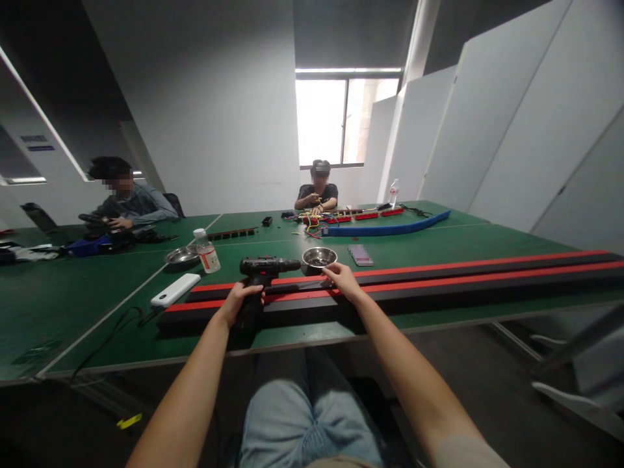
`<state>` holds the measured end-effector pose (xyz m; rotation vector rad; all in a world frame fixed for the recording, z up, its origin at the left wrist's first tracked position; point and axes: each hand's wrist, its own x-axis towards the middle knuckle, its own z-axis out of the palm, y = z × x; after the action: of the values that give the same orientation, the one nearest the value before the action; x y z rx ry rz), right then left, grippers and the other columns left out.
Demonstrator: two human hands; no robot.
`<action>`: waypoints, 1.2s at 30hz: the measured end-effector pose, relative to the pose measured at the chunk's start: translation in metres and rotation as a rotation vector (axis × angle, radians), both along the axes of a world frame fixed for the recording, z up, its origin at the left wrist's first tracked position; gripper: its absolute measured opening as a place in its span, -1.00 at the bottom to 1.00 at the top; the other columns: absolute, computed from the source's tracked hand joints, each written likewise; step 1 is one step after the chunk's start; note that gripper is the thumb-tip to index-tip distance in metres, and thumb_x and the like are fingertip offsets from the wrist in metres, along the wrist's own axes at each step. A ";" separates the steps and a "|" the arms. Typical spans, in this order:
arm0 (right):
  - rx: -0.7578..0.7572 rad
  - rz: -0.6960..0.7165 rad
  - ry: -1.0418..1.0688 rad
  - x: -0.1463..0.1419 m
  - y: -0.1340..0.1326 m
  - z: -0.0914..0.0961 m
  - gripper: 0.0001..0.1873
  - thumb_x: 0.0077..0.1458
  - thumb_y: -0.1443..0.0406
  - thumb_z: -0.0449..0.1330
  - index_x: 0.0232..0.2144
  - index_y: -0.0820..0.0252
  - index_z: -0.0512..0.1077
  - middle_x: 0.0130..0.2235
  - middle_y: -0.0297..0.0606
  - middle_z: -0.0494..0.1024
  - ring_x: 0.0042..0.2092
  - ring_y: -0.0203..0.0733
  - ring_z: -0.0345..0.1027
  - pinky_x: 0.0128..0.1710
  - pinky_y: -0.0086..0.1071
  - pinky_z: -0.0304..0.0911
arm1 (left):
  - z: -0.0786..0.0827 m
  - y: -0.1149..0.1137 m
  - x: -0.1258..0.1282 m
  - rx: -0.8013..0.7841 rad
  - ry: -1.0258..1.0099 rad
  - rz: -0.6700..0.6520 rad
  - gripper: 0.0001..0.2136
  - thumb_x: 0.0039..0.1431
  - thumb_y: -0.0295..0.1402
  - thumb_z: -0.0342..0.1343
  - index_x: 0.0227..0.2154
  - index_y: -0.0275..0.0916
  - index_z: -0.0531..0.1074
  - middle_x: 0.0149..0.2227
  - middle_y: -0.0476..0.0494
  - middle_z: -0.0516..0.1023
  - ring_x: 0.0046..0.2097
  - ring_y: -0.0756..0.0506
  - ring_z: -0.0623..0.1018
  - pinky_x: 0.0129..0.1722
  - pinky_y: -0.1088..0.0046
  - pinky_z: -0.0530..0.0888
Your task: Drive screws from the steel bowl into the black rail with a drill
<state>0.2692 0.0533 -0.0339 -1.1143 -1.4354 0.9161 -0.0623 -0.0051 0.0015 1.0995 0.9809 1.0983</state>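
Note:
My left hand is wrapped round the grip of a black cordless drill, whose chuck points to the right. Just below the rim of a steel bowl is my right hand, its thumb and fingertips pinched together. Whatever lies between those fingertips is too small to make out. Small dark pieces lie in the bowl. Two long black bars with red top strips run side by side across the table under both hands.
A white power bank, a bottle and a steel dish stand at left. Beyond the bowl lie a phone-like slab, a blue strip and coloured wires. Two people sit across the green table.

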 end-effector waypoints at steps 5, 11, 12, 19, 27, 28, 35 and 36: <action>0.009 0.045 0.039 -0.001 -0.007 0.007 -0.58 0.01 -0.01 0.34 -0.36 0.26 0.49 -0.41 -0.25 0.54 -0.44 -0.25 0.44 -0.41 -0.40 0.33 | 0.001 -0.001 -0.001 -0.017 -0.003 -0.012 -0.71 -0.03 -0.31 0.38 -0.31 -0.38 0.47 -0.44 -0.16 0.56 -0.48 -0.06 0.57 -0.47 0.45 0.49; 0.002 0.056 0.053 0.000 -0.010 0.011 -0.54 0.01 -0.05 0.32 -0.33 0.26 0.50 -0.36 -0.21 0.57 -0.43 -0.25 0.41 -0.43 -0.40 0.30 | 0.001 -0.003 0.001 -0.005 -0.006 -0.022 -0.69 -0.04 -0.32 0.39 -0.28 -0.36 0.47 -0.41 -0.16 0.57 -0.46 -0.07 0.57 -0.46 0.44 0.49; 0.010 0.048 0.050 0.000 -0.010 0.011 -0.54 0.01 -0.05 0.32 -0.33 0.26 0.51 -0.36 -0.21 0.57 -0.43 -0.26 0.40 -0.42 -0.41 0.29 | 0.002 -0.003 0.001 -0.002 -0.004 -0.023 -0.69 -0.03 -0.32 0.38 -0.27 -0.36 0.47 -0.41 -0.16 0.57 -0.46 -0.07 0.57 -0.46 0.44 0.49; 0.019 0.024 0.011 0.000 -0.009 0.011 -0.54 0.01 -0.05 0.31 -0.35 0.26 0.53 -0.35 -0.21 0.57 -0.39 -0.25 0.39 -0.39 -0.41 0.25 | 0.001 -0.005 0.001 0.014 0.018 -0.014 -0.71 -0.05 -0.30 0.38 -0.32 -0.38 0.50 -0.43 -0.18 0.57 -0.47 -0.07 0.57 -0.48 0.46 0.46; 0.009 0.038 0.066 0.003 -0.003 0.005 -0.53 -0.01 -0.05 0.33 -0.33 0.27 0.53 -0.36 -0.21 0.57 -0.41 -0.29 0.33 -0.39 -0.41 0.25 | 0.002 -0.004 0.001 -0.005 0.013 -0.005 -0.71 -0.05 -0.32 0.38 -0.30 -0.36 0.49 -0.43 -0.16 0.57 -0.48 -0.06 0.56 -0.47 0.46 0.47; 0.010 0.035 0.066 0.003 -0.003 0.005 -0.53 -0.02 -0.06 0.33 -0.34 0.26 0.53 -0.36 -0.21 0.57 -0.42 -0.29 0.32 -0.40 -0.41 0.24 | 0.002 -0.004 0.001 -0.004 0.011 -0.004 -0.71 -0.05 -0.32 0.38 -0.31 -0.36 0.49 -0.43 -0.16 0.57 -0.48 -0.06 0.56 -0.48 0.46 0.47; -0.020 0.019 0.071 0.002 -0.005 0.007 -0.52 -0.02 -0.07 0.31 -0.36 0.26 0.51 -0.37 -0.21 0.55 -0.43 -0.29 0.30 -0.43 -0.42 0.22 | 0.003 -0.007 0.001 -0.013 -0.003 0.011 -0.70 -0.08 -0.32 0.38 -0.29 -0.34 0.48 -0.44 -0.15 0.57 -0.49 -0.06 0.56 -0.49 0.47 0.46; -0.020 0.022 0.068 0.002 -0.004 0.007 -0.52 -0.02 -0.08 0.31 -0.37 0.26 0.51 -0.37 -0.22 0.55 -0.43 -0.29 0.31 -0.43 -0.42 0.23 | 0.003 -0.007 0.002 -0.014 -0.005 0.014 -0.69 -0.08 -0.33 0.38 -0.28 -0.34 0.48 -0.44 -0.15 0.57 -0.49 -0.06 0.56 -0.49 0.47 0.47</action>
<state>0.2709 0.0488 -0.0272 -1.0737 -1.3880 0.9764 -0.0606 -0.0125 0.0041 1.0798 0.9923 1.1035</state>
